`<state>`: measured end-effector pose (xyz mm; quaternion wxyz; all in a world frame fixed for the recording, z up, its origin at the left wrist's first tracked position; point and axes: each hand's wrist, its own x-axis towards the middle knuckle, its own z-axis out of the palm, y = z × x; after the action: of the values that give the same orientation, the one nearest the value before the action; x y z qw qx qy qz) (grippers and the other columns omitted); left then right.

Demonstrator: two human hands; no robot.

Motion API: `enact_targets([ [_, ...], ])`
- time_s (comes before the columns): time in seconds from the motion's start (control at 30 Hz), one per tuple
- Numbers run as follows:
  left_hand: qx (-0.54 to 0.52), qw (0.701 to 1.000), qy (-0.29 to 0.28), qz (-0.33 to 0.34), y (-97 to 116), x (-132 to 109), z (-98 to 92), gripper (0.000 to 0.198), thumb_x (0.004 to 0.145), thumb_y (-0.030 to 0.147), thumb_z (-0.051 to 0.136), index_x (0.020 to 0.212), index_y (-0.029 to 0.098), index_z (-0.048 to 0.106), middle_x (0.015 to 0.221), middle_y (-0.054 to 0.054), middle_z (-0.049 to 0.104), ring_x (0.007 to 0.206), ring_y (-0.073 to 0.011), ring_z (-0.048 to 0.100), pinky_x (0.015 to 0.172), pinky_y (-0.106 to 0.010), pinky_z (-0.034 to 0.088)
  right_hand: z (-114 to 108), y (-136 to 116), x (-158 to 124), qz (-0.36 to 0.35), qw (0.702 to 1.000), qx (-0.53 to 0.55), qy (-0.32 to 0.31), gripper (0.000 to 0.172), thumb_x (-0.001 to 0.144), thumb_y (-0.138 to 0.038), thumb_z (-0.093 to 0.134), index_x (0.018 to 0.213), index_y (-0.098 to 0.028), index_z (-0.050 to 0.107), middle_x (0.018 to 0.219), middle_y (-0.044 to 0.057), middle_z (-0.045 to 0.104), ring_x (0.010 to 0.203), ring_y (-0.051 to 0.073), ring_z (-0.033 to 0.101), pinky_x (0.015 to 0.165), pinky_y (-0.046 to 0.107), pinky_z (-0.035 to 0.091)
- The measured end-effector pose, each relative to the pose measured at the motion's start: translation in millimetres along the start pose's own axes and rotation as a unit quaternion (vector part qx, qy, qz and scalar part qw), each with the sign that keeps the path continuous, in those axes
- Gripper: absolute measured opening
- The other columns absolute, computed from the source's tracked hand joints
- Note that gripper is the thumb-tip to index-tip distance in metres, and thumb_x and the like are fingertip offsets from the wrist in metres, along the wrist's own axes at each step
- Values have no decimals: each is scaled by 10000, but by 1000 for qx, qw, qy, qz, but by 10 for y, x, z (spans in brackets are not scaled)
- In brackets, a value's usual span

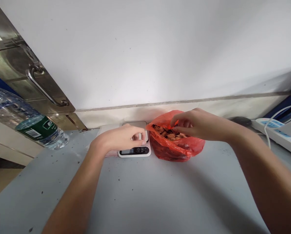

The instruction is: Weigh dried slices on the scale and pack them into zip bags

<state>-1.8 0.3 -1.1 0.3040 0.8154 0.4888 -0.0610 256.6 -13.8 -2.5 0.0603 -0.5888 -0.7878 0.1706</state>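
My left hand [127, 138] hovers over a small white digital kitchen scale [146, 152], its fingers curled down and the fingertips near the thumb. Whatever they might hold does not show. The scale's display reads about 0.0. Right beside the scale stands a red plastic bag [169, 151], its mouth spread. Brown, dried-looking chunks [163, 131] fill it. My right hand [191, 123] reaches into the bag's mouth from the right, with thumb and forefinger nearly together above the chunks. Anything small between them cannot be made out.
Thin clear plastic bags [111, 153] lie under and left of the scale. A large water bottle [38, 125] with a green label is at the left. On the right are a white power strip [279, 130] with a cable and a dark object [239, 121]. A white wall [145, 58] rises behind.
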Motion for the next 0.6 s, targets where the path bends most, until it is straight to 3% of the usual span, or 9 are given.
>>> enact_targets([
  [0.4, 31, 999, -8, 15, -25, 17, -19, 107, 880, 336, 558, 834, 242, 581, 858, 28, 624, 701, -150, 520, 593, -264, 336, 11, 44, -5, -8, 999, 22, -35, 218, 901, -351, 529, 963, -271, 722, 968, 53, 765, 885, 261, 715, 715, 355, 536],
  [0.6, 22, 1000, 1, 22, -6, 1, -24, 146, 890, 345, 542, 794, 236, 555, 798, 30, 587, 680, -152, 493, 592, -272, 329, -30, 123, -11, 2, 1000, 9, -24, 219, 867, -367, 559, 938, -270, 742, 941, 61, 769, 813, 247, 705, 674, 350, 538],
])
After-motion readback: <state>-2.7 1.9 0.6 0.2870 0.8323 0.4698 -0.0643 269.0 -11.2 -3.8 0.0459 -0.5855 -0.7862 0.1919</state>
